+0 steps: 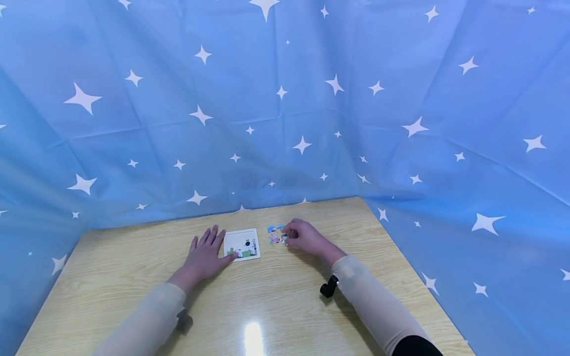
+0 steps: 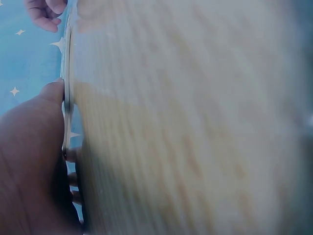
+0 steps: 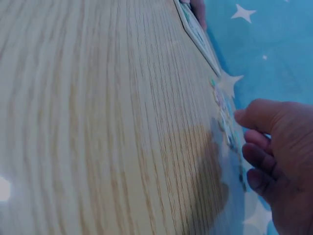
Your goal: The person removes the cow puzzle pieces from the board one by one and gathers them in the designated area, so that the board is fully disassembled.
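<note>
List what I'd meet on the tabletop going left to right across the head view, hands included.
Left hand, partly filled jigsaw tray, loose jigsaw pieces, right hand.

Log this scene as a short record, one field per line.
left hand: thumb over puzzle board, fingers spread at its left side
right hand: at loose puzzle pieces; whether it pinches one is unclear
puzzle board: flat, picture on nearer part, farther part plain
puzzle pieces: right of board
table: wood-grained
backdrop: blue, white stars
</note>
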### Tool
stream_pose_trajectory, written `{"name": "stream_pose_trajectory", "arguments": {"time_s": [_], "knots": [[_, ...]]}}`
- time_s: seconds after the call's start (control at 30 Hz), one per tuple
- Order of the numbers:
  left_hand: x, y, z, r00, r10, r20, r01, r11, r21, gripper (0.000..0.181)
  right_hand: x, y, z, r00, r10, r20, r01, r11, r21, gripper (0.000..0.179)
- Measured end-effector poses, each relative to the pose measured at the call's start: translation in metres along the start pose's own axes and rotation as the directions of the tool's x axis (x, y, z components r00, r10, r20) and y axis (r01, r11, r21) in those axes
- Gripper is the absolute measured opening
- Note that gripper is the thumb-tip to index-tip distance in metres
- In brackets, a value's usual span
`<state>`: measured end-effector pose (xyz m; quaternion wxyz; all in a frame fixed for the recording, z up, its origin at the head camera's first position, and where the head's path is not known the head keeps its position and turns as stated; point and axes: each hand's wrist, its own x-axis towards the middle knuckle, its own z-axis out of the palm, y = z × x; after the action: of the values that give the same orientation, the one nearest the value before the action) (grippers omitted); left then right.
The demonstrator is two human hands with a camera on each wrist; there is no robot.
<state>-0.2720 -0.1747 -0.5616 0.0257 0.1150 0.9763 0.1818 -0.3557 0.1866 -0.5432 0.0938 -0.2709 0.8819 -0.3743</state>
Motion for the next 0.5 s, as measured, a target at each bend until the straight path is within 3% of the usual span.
{"name": "stream_pose_trajectory", "arguments": {"time_s": [0.3, 0.5], "knots": [[-0.001, 0.001, 0.0, 1.0, 0.003, -0.005, -0.003, 1.0, -0.02, 0.098, 0.008, -0.031, 0.02, 0.998, -0.056, 0.016, 0.057, 0.997, -0.046, 0.028], [0.0, 0.002, -0.002, 1.0, -0.005, 0.005, 0.004, 1.0, 0.002, 0.097, 0.016, -0.05, 0.042, 0.991, -0.129, 0.031, 0.132, 0.981, -0.143, 0.033]]}}
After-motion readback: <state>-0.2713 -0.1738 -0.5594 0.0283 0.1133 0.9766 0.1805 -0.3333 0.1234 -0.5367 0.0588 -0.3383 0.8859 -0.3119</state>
